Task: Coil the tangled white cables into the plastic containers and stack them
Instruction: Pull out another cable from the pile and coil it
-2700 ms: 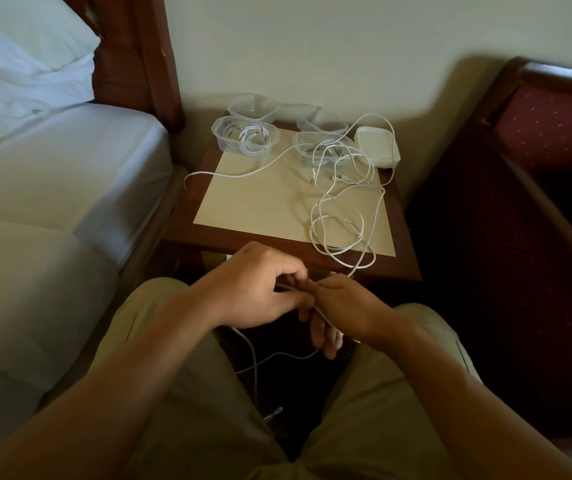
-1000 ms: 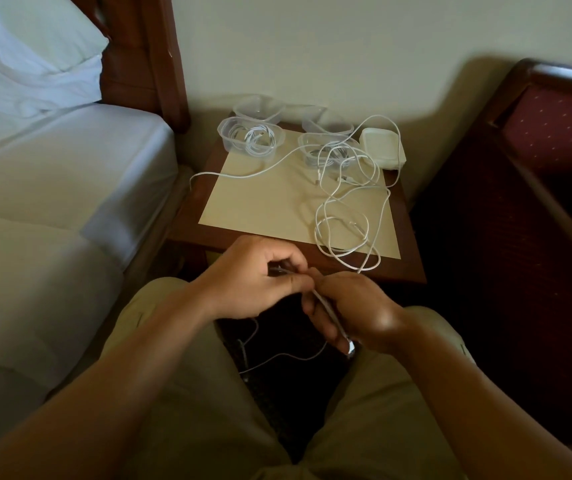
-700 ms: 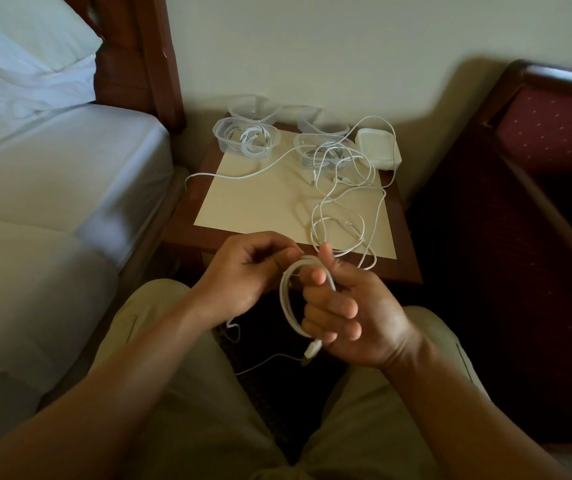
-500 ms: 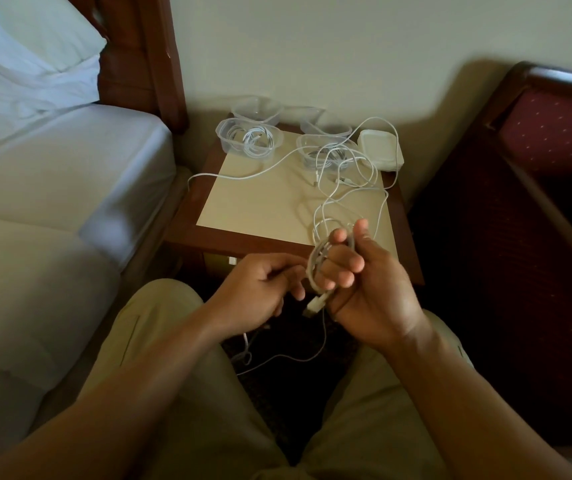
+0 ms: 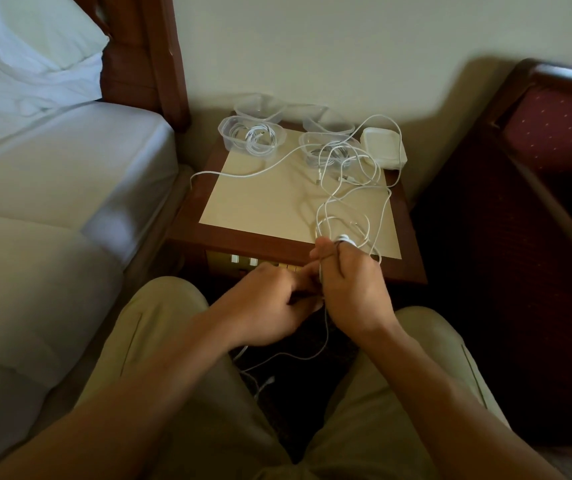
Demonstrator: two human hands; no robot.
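Note:
Tangled white cables (image 5: 350, 188) lie across the right half of the bedside table (image 5: 243, 237). My right hand (image 5: 350, 289) grips a small coil of one cable, loops showing over its fingers at the table's front edge. My left hand (image 5: 270, 306) pinches the same cable just left of it; the loose end hangs down between my knees. One clear container (image 5: 251, 135) at the back left holds a coiled cable. Another container (image 5: 329, 148) holds cable that spills out. Two empty containers (image 5: 260, 105) stand behind them.
A white power adapter (image 5: 383, 147) sits at the table's back right corner. A bed with white sheets (image 5: 52, 168) runs along the left. A dark red upholstered chair (image 5: 537, 168) stands on the right. One cable strand (image 5: 236, 174) trails off the table's left edge.
My right hand has wound the cable into a small coil and turned over, rising to the table's front edge. My left hand followed, feeding the cable.

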